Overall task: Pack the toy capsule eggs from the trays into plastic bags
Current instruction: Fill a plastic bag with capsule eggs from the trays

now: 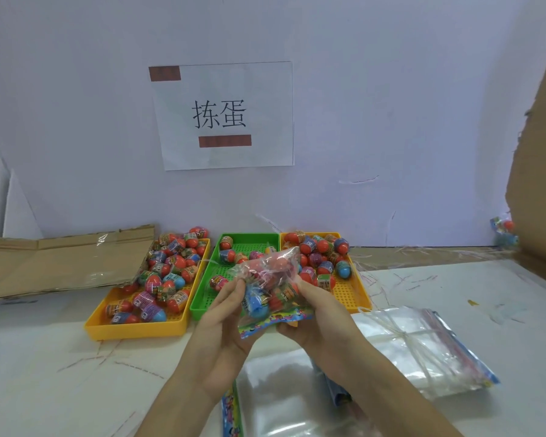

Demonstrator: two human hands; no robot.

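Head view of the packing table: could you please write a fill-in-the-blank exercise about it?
The left hand and right hand grip a clear plastic bag filled with toy capsule ___.
The perforated plastic tray between the yellow plastic trays is ___.
The tied bundle of empty clear bags lies to the hands' ___.
Missing: eggs; green; right.

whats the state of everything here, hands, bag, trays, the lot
bag, filled with eggs, held up off the table
left hand, grips the bag's left side
right hand, grips the bag's right side
left yellow tray, heaped with eggs
green tray, mostly bare, a few eggs in it
right yellow tray, eggs piled at the back, front bare
bundle of empty bags, tied together, lying flat
loose empty bag, flat on the table
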